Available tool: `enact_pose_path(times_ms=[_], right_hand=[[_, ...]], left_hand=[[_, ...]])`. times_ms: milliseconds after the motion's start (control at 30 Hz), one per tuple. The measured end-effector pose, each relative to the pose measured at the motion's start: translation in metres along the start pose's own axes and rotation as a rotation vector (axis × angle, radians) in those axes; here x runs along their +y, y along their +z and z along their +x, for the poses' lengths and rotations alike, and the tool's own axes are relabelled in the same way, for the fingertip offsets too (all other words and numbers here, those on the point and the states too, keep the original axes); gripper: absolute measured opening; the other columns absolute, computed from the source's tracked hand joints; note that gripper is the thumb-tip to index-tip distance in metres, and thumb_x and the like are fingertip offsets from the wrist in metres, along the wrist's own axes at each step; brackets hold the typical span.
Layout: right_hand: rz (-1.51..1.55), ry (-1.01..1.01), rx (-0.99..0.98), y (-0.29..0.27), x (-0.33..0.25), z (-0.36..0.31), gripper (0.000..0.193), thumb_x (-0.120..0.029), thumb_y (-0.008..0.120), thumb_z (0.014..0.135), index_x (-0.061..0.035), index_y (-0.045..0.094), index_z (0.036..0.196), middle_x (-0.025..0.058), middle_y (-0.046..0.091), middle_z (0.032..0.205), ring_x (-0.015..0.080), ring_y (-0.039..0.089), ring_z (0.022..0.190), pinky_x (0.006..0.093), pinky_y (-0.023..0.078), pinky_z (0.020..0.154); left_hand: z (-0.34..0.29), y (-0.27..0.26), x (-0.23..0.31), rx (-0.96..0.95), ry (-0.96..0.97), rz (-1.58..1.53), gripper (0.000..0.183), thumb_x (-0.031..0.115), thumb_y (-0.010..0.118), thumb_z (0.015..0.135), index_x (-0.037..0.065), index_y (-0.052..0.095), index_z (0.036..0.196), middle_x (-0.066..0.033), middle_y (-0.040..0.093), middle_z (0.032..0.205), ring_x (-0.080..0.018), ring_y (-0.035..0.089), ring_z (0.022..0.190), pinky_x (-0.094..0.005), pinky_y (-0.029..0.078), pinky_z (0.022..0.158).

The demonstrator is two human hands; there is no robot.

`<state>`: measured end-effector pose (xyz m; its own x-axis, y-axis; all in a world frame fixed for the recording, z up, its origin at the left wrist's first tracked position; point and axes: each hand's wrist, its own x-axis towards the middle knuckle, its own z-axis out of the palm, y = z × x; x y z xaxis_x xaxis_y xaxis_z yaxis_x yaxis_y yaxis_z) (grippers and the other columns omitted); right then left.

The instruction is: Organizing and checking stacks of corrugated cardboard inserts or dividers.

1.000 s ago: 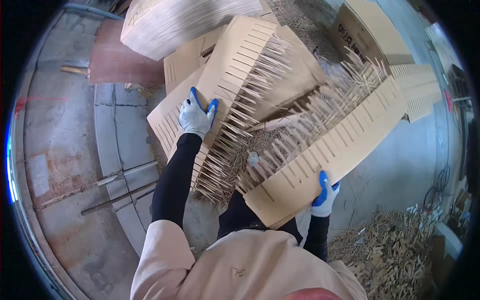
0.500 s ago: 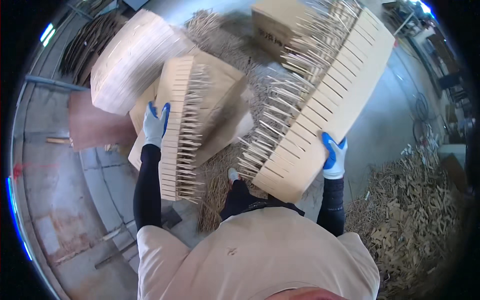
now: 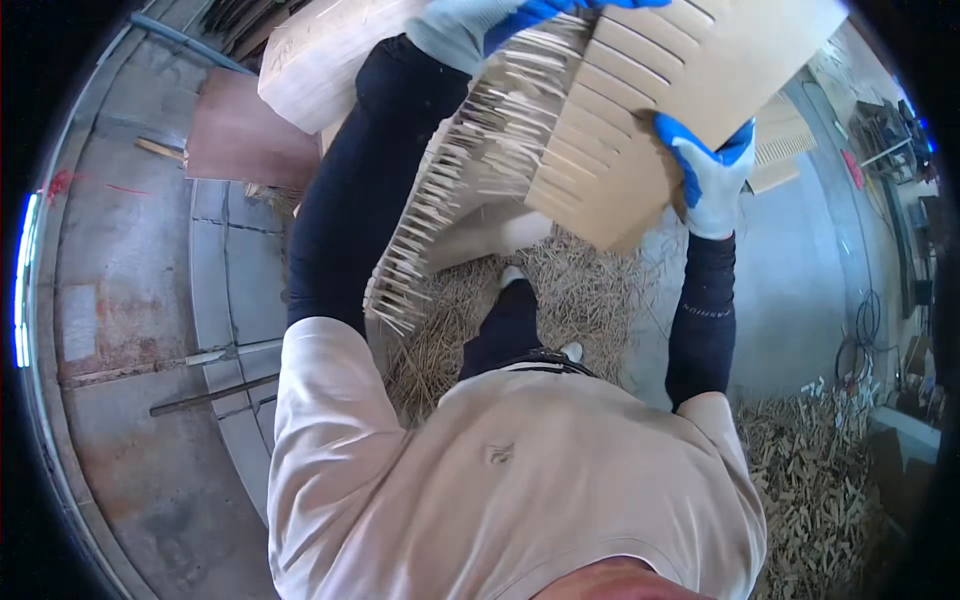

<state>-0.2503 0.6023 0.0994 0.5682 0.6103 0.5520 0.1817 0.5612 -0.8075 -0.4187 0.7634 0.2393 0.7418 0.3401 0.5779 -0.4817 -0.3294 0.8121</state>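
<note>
A thick stack of slotted tan cardboard [image 3: 640, 100] is tilted in front of me, a row of cuts along its left side. My right hand [image 3: 712, 180], in a white glove with blue palm and fingers, grips its near right edge between thumb and fingers. My left hand [image 3: 490, 25], gloved alike, reaches to the top of the view with fingers stretched over the stack's left side, where thin cardboard strips [image 3: 530, 90] stick out. The upper edge of the view cuts off part of that hand. Beneath my left arm, more strips [image 3: 420, 220] fringe another stack, mostly hidden.
Loose cardboard strips [image 3: 590, 300] litter the floor around my feet, and a large scrap heap [image 3: 810, 470] lies at the lower right. A pale cardboard stack [image 3: 320, 65] stands at the upper left beside a reddish-brown sheet [image 3: 245, 130]. Black cable coils [image 3: 865, 330] lie at right.
My left hand has left the left stack and moved up and right across to the other stack's strips. My right hand, with its stack, has moved farther from my body.
</note>
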Motion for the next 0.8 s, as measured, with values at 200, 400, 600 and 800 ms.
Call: enact_pose_path(times_ms=[200, 400, 600, 800], right_hand=[[-0.040, -0.167, -0.159, 0.067, 0.019, 0.082, 0.073, 0.006, 0.081, 0.063, 0.0038, 0.042, 0.125, 0.0151, 0.059, 0.115, 0.0238, 0.062, 0.102, 0.0381, 0.054, 0.090], [0.076, -0.105, -0.431, 0.168, 0.065, 0.128, 0.079, -0.001, 0.085, 0.063, 0.0044, 0.039, 0.127, 0.0173, 0.060, 0.116, 0.0261, 0.063, 0.103, 0.0391, 0.053, 0.090], [0.116, -0.093, -0.728, 0.260, 0.159, 0.118, 0.077, -0.015, 0.088, 0.062, 0.0023, 0.046, 0.124, 0.0134, 0.062, 0.112, 0.0217, 0.061, 0.102, 0.0344, 0.050, 0.090], [0.120, 0.034, -0.864, 0.279, 0.173, 0.090, 0.088, -0.019, 0.090, 0.057, 0.0011, 0.043, 0.129, 0.0148, 0.056, 0.122, 0.0238, 0.056, 0.110, 0.0370, 0.046, 0.094]], left_hand=[[0.015, -0.064, 0.028, 0.261, 0.185, 0.528, 0.029, 0.015, 0.076, 0.079, -0.004, 0.059, 0.093, -0.0068, 0.062, 0.095, -0.0119, 0.057, 0.079, -0.0249, 0.046, 0.073], [-0.007, -0.150, 0.041, 0.331, 0.071, 0.105, 0.034, 0.001, 0.057, 0.086, -0.007, 0.050, 0.119, -0.0115, 0.066, 0.103, -0.0198, 0.066, 0.093, -0.0296, 0.053, 0.086], [-0.077, -0.200, 0.043, 0.590, -0.222, 0.498, 0.053, 0.001, 0.069, 0.076, -0.002, 0.049, 0.125, -0.0121, 0.064, 0.107, -0.0209, 0.064, 0.093, -0.0313, 0.053, 0.084], [-0.126, -0.194, 0.013, 0.874, -0.177, 0.294, 0.037, -0.008, 0.073, 0.069, -0.005, 0.062, 0.105, -0.0110, 0.068, 0.095, -0.0154, 0.065, 0.084, -0.0277, 0.055, 0.073]])
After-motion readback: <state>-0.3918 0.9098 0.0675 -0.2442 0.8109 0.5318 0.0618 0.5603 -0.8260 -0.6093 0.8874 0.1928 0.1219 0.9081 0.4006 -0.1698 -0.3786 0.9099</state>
